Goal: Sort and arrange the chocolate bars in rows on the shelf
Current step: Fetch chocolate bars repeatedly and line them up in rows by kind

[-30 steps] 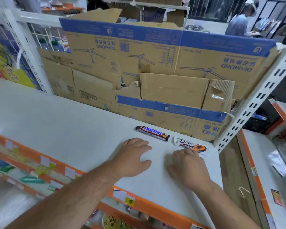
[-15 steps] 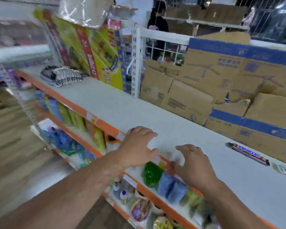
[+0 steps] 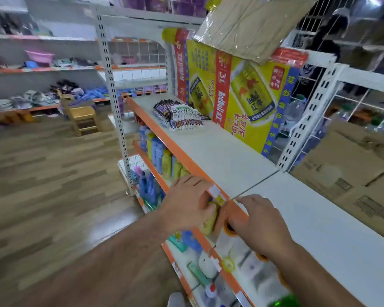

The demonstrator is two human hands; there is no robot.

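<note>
Viewing both hands, left hand (image 3: 190, 201) and right hand (image 3: 258, 222), spread and empty. I judge the chocolate bars (image 3: 180, 115) light, slippery-wrapped; pinch mid-length.

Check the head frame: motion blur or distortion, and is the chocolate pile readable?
Head view: motion blur smears the floor and lower-shelf bottles; wide-angle bends the shelf upright; chocolate bars recognisable as a pile, labels unreadable; both hands fairly sharp.

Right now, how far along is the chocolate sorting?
Barely begun, it seems. A pile of bars lies at the shelf's far end, not in rows. Both the left hand and the right hand are empty near its edge. Sorting and lining up remain.
</note>
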